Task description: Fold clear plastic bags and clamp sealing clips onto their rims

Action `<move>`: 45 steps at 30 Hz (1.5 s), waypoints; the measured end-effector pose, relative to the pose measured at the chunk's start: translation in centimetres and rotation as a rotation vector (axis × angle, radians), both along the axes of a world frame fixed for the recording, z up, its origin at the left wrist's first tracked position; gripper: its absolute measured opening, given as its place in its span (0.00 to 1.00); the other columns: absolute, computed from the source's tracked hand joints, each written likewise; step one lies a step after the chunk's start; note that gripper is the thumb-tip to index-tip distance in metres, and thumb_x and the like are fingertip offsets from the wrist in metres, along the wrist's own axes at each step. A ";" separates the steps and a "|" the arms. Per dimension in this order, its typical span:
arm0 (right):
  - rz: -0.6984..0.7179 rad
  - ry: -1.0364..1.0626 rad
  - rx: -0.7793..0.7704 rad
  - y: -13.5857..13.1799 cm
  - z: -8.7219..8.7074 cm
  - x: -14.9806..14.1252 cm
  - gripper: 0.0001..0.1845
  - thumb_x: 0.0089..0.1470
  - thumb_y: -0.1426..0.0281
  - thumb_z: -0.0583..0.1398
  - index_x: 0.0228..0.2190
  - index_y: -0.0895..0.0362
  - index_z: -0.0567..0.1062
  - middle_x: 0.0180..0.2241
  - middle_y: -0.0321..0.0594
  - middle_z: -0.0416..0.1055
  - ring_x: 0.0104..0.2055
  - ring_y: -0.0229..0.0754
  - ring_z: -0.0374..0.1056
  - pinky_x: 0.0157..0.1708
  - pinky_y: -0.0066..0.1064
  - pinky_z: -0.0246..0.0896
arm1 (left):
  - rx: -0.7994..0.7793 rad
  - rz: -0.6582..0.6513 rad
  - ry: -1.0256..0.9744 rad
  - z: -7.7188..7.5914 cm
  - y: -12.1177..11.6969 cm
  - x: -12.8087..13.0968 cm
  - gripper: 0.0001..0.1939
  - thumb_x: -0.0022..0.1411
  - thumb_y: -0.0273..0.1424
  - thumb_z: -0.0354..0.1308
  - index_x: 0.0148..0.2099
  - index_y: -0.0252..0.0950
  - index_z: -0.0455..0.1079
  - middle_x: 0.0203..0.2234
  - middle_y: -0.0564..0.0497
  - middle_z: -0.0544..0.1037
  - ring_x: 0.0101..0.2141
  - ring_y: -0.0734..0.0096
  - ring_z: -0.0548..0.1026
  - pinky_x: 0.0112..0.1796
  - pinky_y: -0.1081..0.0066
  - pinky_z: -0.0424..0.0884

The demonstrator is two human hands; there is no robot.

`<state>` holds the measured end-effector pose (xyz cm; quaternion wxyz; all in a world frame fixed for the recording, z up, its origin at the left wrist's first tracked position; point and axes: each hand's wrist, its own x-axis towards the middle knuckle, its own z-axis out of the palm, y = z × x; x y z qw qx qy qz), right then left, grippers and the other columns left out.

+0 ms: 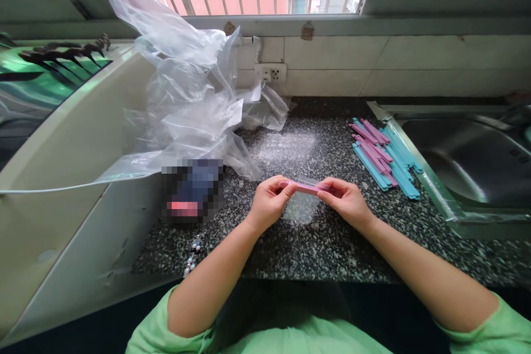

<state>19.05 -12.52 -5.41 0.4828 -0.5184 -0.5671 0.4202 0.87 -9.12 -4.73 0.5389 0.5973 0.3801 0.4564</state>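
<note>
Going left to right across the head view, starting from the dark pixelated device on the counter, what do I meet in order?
Dark pixelated device → left hand → held pink clip → right hand → pile of pink and turquoise clips → metal sink.

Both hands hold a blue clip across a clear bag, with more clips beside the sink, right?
The head view shows a pink clip, not blue; left hand and right hand do hold it across the clear bag, with more clips beside the sink.

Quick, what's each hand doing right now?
Left hand: closed, pinching one end of the slim pink plastic clip.
Right hand: closed, pinching the same clip's other end.
</note>
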 end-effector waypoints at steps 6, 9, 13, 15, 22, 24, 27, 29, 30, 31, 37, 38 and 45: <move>-0.031 -0.021 0.035 -0.1 0.1 0.0 0.11 0.44 0.62 0.63 0.24 0.58 0.72 0.22 0.34 0.67 0.23 0.34 0.62 0.24 0.26 0.58 | -0.049 -0.035 0.041 -0.1 0.0 0.0 0.18 0.49 0.45 0.59 0.24 0.33 0.65 0.18 0.57 0.60 0.21 0.78 0.57 0.23 0.75 0.53; -0.085 -0.007 0.073 0.0 0.1 0.2 0.11 0.44 0.62 0.63 0.24 0.58 0.72 0.22 0.34 0.67 0.23 0.33 0.61 0.24 0.25 0.57 | -0.069 -0.134 0.168 -0.5 0.0 0.0 0.17 0.47 0.43 0.60 0.25 0.33 0.66 0.17 0.57 0.62 0.21 0.78 0.58 0.24 0.75 0.54; -0.171 0.013 0.102 0.1 0.2 0.5 0.12 0.45 0.60 0.62 0.24 0.57 0.71 0.21 0.32 0.65 0.21 0.32 0.58 0.22 0.25 0.55 | -0.094 -0.265 0.311 -0.9 0.0 0.0 0.17 0.52 0.41 0.55 0.20 0.32 0.63 0.15 0.56 0.61 0.20 0.78 0.57 0.23 0.75 0.53; -0.184 0.007 0.101 0.1 0.3 0.5 0.13 0.45 0.60 0.62 0.24 0.58 0.71 0.21 0.32 0.65 0.21 0.32 0.57 0.22 0.25 0.55 | -0.095 -0.314 0.334 -0.9 -0.1 0.1 0.17 0.52 0.40 0.54 0.21 0.32 0.63 0.15 0.57 0.61 0.20 0.78 0.57 0.23 0.74 0.53; -0.132 -0.013 0.051 0.0 0.2 0.3 0.14 0.43 0.58 0.63 0.24 0.57 0.71 0.21 0.33 0.66 0.22 0.33 0.58 0.23 0.26 0.57 | -0.073 -0.147 0.278 -0.8 0.0 0.1 0.17 0.48 0.43 0.59 0.27 0.33 0.66 0.17 0.58 0.61 0.21 0.79 0.58 0.24 0.75 0.54; -0.098 -0.020 0.025 -0.1 0.1 0.1 0.14 0.43 0.59 0.63 0.25 0.57 0.72 0.22 0.34 0.67 0.23 0.34 0.60 0.25 0.27 0.58 | -0.065 -0.087 0.163 -0.8 0.1 0.2 0.17 0.46 0.43 0.62 0.27 0.34 0.65 0.18 0.58 0.61 0.22 0.79 0.58 0.25 0.75 0.55; -0.036 -0.015 -0.011 -0.1 -0.2 -0.1 0.16 0.41 0.58 0.64 0.26 0.58 0.72 0.24 0.35 0.68 0.25 0.35 0.62 0.25 0.27 0.59 | -0.065 -0.059 0.007 -0.8 0.2 0.3 0.18 0.45 0.43 0.63 0.24 0.33 0.63 0.18 0.58 0.61 0.22 0.79 0.58 0.26 0.75 0.56; 0.005 -0.044 -0.054 -0.1 -0.3 -0.1 0.18 0.38 0.59 0.65 0.29 0.58 0.72 0.23 0.34 0.68 0.23 0.35 0.62 0.23 0.27 0.58 | -0.074 -0.034 -0.064 -0.5 0.2 0.3 0.18 0.46 0.43 0.63 0.23 0.33 0.64 0.18 0.58 0.61 0.23 0.79 0.58 0.26 0.75 0.56; 0.024 -0.078 -0.075 -0.1 -0.3 -0.1 0.18 0.37 0.60 0.65 0.30 0.58 0.72 0.23 0.34 0.68 0.23 0.34 0.61 0.23 0.27 0.58 | -0.082 -0.015 -0.101 -0.4 0.2 0.3 0.18 0.46 0.43 0.63 0.23 0.33 0.64 0.18 0.58 0.62 0.23 0.79 0.59 0.27 0.75 0.56; 0.046 -0.125 -0.089 -0.1 -0.3 -0.2 0.17 0.38 0.61 0.65 0.30 0.58 0.73 0.22 0.34 0.68 0.23 0.34 0.61 0.23 0.27 0.58 | -0.092 0.003 -0.138 -0.3 0.2 0.3 0.18 0.45 0.43 0.63 0.23 0.33 0.65 0.18 0.58 0.62 0.23 0.80 0.59 0.27 0.75 0.57; 0.115 -0.384 0.086 -0.5 -0.1 -0.2 0.10 0.48 0.65 0.58 0.21 0.57 0.72 0.23 0.37 0.70 0.27 0.37 0.66 0.30 0.29 0.61 | -0.158 0.043 -0.228 -0.2 0.5 0.4 0.19 0.41 0.44 0.65 0.25 0.33 0.67 0.17 0.58 0.64 0.22 0.80 0.59 0.27 0.75 0.57; 0.090 -0.416 0.121 -0.5 -0.1 -0.2 0.10 0.48 0.65 0.58 0.21 0.57 0.71 0.22 0.37 0.70 0.27 0.37 0.66 0.30 0.29 0.61 | -0.164 0.059 -0.228 -0.3 0.6 0.5 0.19 0.41 0.44 0.65 0.25 0.33 0.68 0.17 0.58 0.64 0.21 0.80 0.59 0.27 0.75 0.57; -0.144 -0.594 0.400 -0.7 -0.8 0.2 0.16 0.50 0.65 0.59 0.41 0.57 0.65 0.31 0.40 0.71 0.28 0.38 0.66 0.31 0.31 0.64 | -0.212 0.087 -0.097 -1.3 0.9 0.5 0.20 0.41 0.45 0.63 0.25 0.32 0.68 0.18 0.56 0.67 0.22 0.78 0.62 0.27 0.74 0.58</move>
